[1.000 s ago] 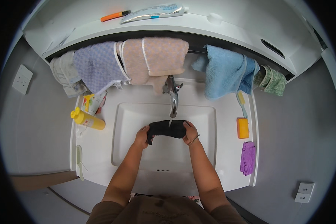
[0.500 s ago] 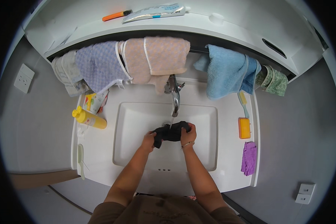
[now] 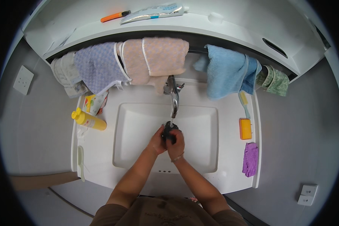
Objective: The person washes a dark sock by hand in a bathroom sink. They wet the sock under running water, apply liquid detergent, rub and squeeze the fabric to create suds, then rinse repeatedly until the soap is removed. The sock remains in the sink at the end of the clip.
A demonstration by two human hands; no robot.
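A black cloth [image 3: 169,129] is bunched between my hands under the faucet [image 3: 174,98], and a thin stream of water runs down onto it. My left hand [image 3: 158,141] is closed around its left side. My right hand [image 3: 176,144], with a bracelet at the wrist, presses over the front and right of it with curled fingers. Both hands hang over the white sink basin [image 3: 199,150] and touch or nearly touch each other. Most of the cloth is hidden by the fingers, and its kind cannot be made out.
Towels, among them a blue one [image 3: 226,71] and a peach one [image 3: 162,54], hang behind the faucet. A yellow bottle [image 3: 89,119] and a pale comb [image 3: 81,162] lie on the left. Rightward are a brush [image 3: 245,103], an orange sponge [image 3: 245,129] and a purple cloth [image 3: 250,160].
The cloth was stretched between my spread hands and is now gathered into a bunch. My right hand has come left to meet the left hand, which has moved slightly right.
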